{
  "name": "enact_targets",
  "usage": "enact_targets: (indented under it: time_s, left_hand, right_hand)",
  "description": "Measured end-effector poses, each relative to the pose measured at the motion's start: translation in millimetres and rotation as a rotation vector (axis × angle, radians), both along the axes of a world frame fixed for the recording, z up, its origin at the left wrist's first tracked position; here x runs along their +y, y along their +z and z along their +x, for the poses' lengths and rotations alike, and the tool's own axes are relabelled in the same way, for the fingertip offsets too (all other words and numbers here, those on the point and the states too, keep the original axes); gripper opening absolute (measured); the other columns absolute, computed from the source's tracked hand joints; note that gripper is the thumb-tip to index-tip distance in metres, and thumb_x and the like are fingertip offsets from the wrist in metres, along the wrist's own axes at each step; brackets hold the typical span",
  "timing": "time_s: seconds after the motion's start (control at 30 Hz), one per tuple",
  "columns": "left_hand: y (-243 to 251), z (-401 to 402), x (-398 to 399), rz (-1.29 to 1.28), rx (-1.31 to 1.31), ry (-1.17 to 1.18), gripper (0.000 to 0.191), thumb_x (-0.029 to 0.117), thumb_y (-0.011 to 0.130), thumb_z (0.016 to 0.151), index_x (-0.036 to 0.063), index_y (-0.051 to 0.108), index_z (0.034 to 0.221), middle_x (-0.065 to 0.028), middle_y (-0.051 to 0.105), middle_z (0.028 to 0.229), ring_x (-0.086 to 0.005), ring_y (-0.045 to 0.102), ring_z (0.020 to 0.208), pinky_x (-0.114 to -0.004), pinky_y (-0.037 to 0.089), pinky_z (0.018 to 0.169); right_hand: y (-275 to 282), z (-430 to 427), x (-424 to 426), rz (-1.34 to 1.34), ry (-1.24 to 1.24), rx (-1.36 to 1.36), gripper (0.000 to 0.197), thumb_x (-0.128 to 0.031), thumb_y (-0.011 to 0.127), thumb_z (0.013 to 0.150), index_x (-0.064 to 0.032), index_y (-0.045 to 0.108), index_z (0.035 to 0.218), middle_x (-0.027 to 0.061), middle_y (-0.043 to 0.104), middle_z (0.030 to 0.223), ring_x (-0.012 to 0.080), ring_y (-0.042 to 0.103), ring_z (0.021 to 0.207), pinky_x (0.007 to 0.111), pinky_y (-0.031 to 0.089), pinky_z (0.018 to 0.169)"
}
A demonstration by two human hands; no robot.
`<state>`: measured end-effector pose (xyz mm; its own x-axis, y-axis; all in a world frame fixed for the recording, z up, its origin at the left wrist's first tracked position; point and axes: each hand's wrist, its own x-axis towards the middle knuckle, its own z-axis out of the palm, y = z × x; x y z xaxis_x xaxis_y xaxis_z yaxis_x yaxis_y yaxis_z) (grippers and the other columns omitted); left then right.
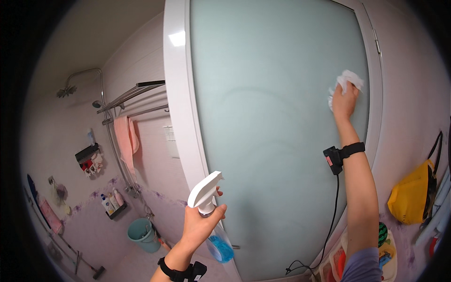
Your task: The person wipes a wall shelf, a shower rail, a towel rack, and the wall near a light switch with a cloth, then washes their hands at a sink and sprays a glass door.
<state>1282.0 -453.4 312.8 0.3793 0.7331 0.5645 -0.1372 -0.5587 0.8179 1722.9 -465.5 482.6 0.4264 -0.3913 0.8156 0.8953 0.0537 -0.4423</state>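
My left hand grips the neck of a clear spray bottle with a white trigger head and blue liquid low inside. The bottle is held before the lower left edge of a frosted glass door. Up at the right side of the pane, my right hand holds a crumpled white cloth or tissue against the glass. A black strap with a small device sits on each forearm, and a cable hangs from the right one. The fingertips of my right hand are partly hidden in the white material.
To the left are a metal towel rack, a pink towel, a shower head and a teal bucket on the floor. At the right hang a yellow bag and light-blue fabric. Plastic baskets stand low beside the door.
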Motion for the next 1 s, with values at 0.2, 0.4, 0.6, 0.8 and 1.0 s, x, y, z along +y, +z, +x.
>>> enact_targets:
  time_s: [0.2,0.4,0.6,0.8,1.0]
  left_hand:
    - [-1.2,-12.3,13.9,0.030,0.025,0.047,0.039,0.006,0.066,0.080,-0.0003,0.055,0.117,-0.0049,0.064,0.096,-0.0097,0.061,0.069,-0.027,0.050,0.063]
    - [-2.1,-20.1,20.5,-0.007,0.011,0.054,0.033,0.006,0.066,0.081,-0.0001,0.057,0.113,-0.0039,0.064,0.091,-0.0097,0.062,0.069,-0.027,0.050,0.063]
    - [-0.4,-36.0,31.0,-0.012,0.020,0.087,0.034,0.008,0.066,0.082,-0.0004,0.057,0.113,-0.0031,0.064,0.093,-0.0105,0.062,0.068,-0.027,0.051,0.064]
    - [-5.8,-37.9,41.2,0.002,0.037,0.138,0.035,0.008,0.066,0.081,-0.0008,0.058,0.114,-0.0045,0.065,0.096,-0.0120,0.063,0.069,-0.027,0.051,0.064]
    - [-26.6,-54.7,58.3,-0.045,0.001,0.182,0.034,0.009,0.066,0.081,-0.0006,0.059,0.113,-0.0052,0.066,0.093,-0.0116,0.064,0.070,-0.027,0.051,0.064]
  right_hand:
    - [-2.7,-170.3,87.6,-0.412,0.055,-0.526,0.027,-0.014,0.052,0.085,-0.0123,0.055,0.112,0.0151,0.054,0.107,0.0349,0.053,0.098,0.047,0.048,0.079]
    - [-83.0,-229.3,125.7,-0.672,0.140,-1.400,0.024,-0.005,0.055,0.080,-0.0092,0.059,0.104,0.0035,0.060,0.105,0.0223,0.060,0.088,0.033,0.054,0.064]
    - [36.6,-147.4,91.4,-0.243,-0.094,-0.574,0.018,-0.014,0.051,0.090,-0.0150,0.062,0.105,0.0036,0.060,0.108,0.0260,0.055,0.100,0.041,0.052,0.076]
    - [89.0,-180.3,124.0,-0.384,-0.049,-0.281,0.026,-0.022,0.047,0.092,-0.0161,0.056,0.116,0.0098,0.053,0.116,0.0309,0.053,0.105,0.044,0.049,0.082]
    - [-34.2,-252.6,173.3,-0.599,0.148,-1.039,0.030,-0.014,0.057,0.082,-0.0162,0.058,0.112,0.0057,0.055,0.111,0.0257,0.056,0.098,0.036,0.053,0.063]
